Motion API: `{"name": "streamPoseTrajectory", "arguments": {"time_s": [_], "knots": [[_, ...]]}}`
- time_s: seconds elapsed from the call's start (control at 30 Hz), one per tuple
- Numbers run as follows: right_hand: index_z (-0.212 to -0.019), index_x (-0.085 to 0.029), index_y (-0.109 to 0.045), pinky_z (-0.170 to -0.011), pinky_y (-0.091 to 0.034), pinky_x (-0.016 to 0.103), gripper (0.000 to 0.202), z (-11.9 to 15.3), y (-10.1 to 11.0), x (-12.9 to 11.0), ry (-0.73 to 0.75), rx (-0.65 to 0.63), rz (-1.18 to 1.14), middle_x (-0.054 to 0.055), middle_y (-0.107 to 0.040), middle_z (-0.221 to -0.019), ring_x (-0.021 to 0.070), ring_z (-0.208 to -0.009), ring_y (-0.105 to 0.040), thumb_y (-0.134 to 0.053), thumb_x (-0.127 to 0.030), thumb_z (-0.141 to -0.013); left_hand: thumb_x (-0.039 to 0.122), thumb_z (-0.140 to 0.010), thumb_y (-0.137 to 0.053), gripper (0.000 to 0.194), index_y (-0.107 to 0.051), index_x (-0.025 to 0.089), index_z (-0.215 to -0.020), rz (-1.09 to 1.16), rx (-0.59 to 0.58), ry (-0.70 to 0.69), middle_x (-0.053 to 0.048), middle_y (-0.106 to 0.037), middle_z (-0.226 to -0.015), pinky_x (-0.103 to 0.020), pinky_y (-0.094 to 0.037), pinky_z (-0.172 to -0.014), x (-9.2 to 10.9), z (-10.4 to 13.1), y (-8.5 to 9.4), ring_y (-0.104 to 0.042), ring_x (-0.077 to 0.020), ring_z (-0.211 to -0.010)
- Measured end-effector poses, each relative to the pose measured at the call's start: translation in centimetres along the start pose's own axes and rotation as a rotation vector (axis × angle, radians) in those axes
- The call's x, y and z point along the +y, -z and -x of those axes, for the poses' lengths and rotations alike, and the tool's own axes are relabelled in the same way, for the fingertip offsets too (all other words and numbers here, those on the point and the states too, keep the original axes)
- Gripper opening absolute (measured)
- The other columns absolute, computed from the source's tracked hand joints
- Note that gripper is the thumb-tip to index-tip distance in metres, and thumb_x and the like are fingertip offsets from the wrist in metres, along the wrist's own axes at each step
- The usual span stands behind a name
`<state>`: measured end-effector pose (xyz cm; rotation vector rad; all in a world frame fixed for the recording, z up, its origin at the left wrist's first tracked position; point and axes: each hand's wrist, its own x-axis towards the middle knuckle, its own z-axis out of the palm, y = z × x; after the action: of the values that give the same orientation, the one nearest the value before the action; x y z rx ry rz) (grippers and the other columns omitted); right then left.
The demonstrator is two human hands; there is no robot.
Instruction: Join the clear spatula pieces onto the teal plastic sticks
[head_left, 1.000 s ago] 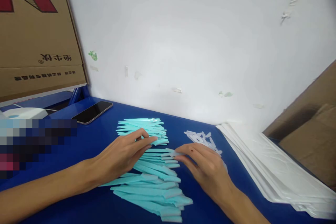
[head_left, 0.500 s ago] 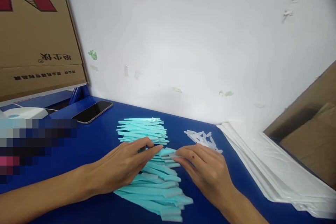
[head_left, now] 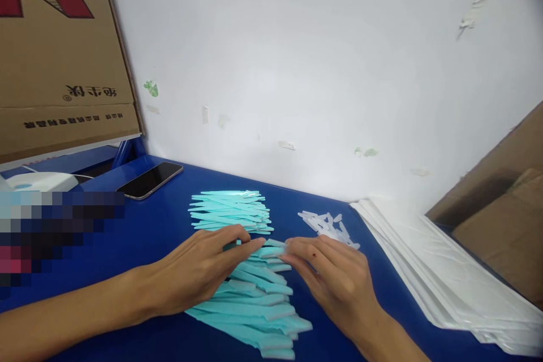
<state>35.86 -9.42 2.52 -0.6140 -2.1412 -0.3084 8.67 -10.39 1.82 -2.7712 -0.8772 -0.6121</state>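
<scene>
My left hand (head_left: 199, 268) is closed in a pinch on a slim turquoise eyebrow razor, mostly hidden behind the fingers. At the razor's tip, my right hand (head_left: 339, 274) pinches a small translucent blade cap (head_left: 276, 243) between thumb and fingers. The cap lines up with the razor's end; how far it is on I cannot tell. Under and in front of the hands lies a pile of turquoise razors (head_left: 258, 311) with pale caps on their right ends. Behind my left hand is a neat row of turquoise razors (head_left: 229, 209). Loose translucent caps (head_left: 324, 223) lie behind my right hand.
The blue table (head_left: 148, 232) meets a white wall at the back. A phone (head_left: 150, 180) lies at the left rear, near a white device (head_left: 42, 181). White plastic sheets (head_left: 445, 277) are stacked at right. Cardboard boxes (head_left: 63, 56) stand at both sides.
My right hand has turned the cap from a slant into line with the razor's tip. Both hands have otherwise barely moved, and the piles look the same.
</scene>
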Motion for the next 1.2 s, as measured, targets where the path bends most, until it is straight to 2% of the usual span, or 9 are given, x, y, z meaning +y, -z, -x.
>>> {"name": "streamPoseTrajectory", "arguments": {"time_s": [0.23, 0.47, 0.63, 0.73, 0.8, 0.9, 0.97, 1.1, 1.2], "knots": [[-0.098, -0.019, -0.067, -0.061, -0.051, 0.028, 0.014, 0.3, -0.5, -1.0, 0.092, -0.034, -0.072, 0.002, -0.079, -0.086, 0.0145, -0.063, -0.068, -0.069, -0.007, -0.092, -0.004, -0.093, -0.034, 0.061, -0.035, 0.021, -0.149, 0.048, 0.045, -0.076, -0.009, -0.069, -0.111, -0.029, -0.054, -0.066, 0.4, 0.4, -0.3, -0.068, -0.0198, -0.09], [-0.1, -0.017, -0.069, -0.06, -0.05, 0.026, 0.021, 0.3, -0.5, -2.3, 0.069, 0.048, -0.199, 0.002, -0.077, -0.08, 0.0132, -0.063, -0.066, -0.064, 0.001, -0.091, -0.009, -0.088, -0.037, 0.062, -0.044, 0.017, -0.144, 0.084, 0.18, -0.107, -0.008, -0.074, -0.11, -0.026, -0.057, -0.073, 1.3, 0.8, 0.2, -0.073, -0.0172, -0.093], [-0.099, -0.017, -0.068, -0.058, -0.048, 0.025, 0.016, 0.4, -0.7, -2.2, 0.05, 0.003, -0.19, 0.001, -0.076, -0.078, 0.0123, -0.059, -0.062, -0.065, -0.002, -0.093, -0.009, -0.089, -0.037, 0.058, -0.047, 0.016, -0.141, 0.086, 0.165, -0.123, -0.008, -0.074, -0.108, -0.026, -0.056, -0.068, 1.0, 0.6, 0.1, -0.073, -0.0175, -0.087], [-0.111, -0.017, -0.068, -0.057, -0.046, 0.027, 0.017, 0.5, -1.1, -1.9, 0.041, -0.035, -0.112, 0.0, -0.073, -0.073, 0.0133, -0.058, -0.06, -0.068, -0.011, -0.095, -0.002, -0.096, -0.04, 0.045, -0.05, 0.015, -0.137, 0.108, 0.137, -0.127, -0.008, -0.075, -0.102, -0.026, -0.056, -0.067, 0.7, 0.2, -0.1, -0.073, -0.0178, -0.082], [-0.116, -0.016, -0.068, -0.058, -0.047, 0.028, 0.02, 0.6, -1.4, -1.6, 0.033, -0.076, -0.065, -0.001, -0.071, -0.069, 0.0146, -0.06, -0.061, -0.068, -0.015, -0.096, 0.004, -0.101, -0.043, 0.036, -0.053, 0.017, -0.132, 0.119, 0.119, -0.096, -0.006, -0.075, -0.096, -0.027, -0.055, -0.068, 0.6, -0.1, -0.3, -0.071, -0.0175, -0.079], [-0.105, -0.017, -0.071, -0.062, -0.049, 0.028, 0.01, 0.9, -1.7, -1.1, -0.013, -0.133, -0.063, 0.0, -0.072, -0.072, 0.0165, -0.066, -0.065, -0.064, -0.015, -0.099, 0.015, -0.105, -0.047, 0.023, -0.059, 0.02, -0.124, 0.116, 0.095, -0.023, -0.005, -0.074, -0.097, -0.03, -0.053, -0.074, 0.3, -0.3, -0.5, -0.068, -0.0174, -0.081], [-0.101, -0.018, -0.072, -0.064, -0.051, 0.028, 0.01, 1.1, -1.9, -0.9, -0.067, -0.161, -0.084, 0.001, -0.075, -0.078, 0.0171, -0.071, -0.067, -0.061, -0.017, -0.1, 0.02, -0.106, -0.049, 0.019, -0.06, 0.02, -0.122, 0.112, 0.09, 0.011, -0.005, -0.072, -0.1, -0.033, -0.051, -0.078, -0.1, -0.4, -0.4, -0.066, -0.0185, -0.085], [-0.104, -0.021, -0.072, -0.068, -0.052, 0.028, 0.016, 1.2, -2.0, -0.7, -0.118, -0.217, -0.123, 0.0, -0.078, -0.086, 0.0179, -0.078, -0.069, -0.057, -0.023, -0.104, 0.013, -0.106, -0.04, 0.029, -0.058, 0.02, -0.127, 0.004, 0.04, 0.089, -0.008, -0.067, -0.108, -0.037, -0.048, -0.081, -1.6, -0.3, -0.2, -0.06, -0.0224, -0.094], [-0.107, -0.021, -0.072, -0.079, -0.053, 0.033, 0.019, 0.9, -1.5, -0.1, -0.142, -0.276, -0.097, 0.002, -0.078, -0.094, 0.0206, -0.087, -0.069, -0.054, -0.024, -0.105, 0.014, -0.104, -0.044, 0.024, -0.062, 0.019, -0.119, -0.135, 0.002, 0.192, -0.012, -0.063, -0.115, -0.044, -0.048, -0.085, -2.8, -0.3, -0.3, -0.057, -0.0273, -0.101]]}}
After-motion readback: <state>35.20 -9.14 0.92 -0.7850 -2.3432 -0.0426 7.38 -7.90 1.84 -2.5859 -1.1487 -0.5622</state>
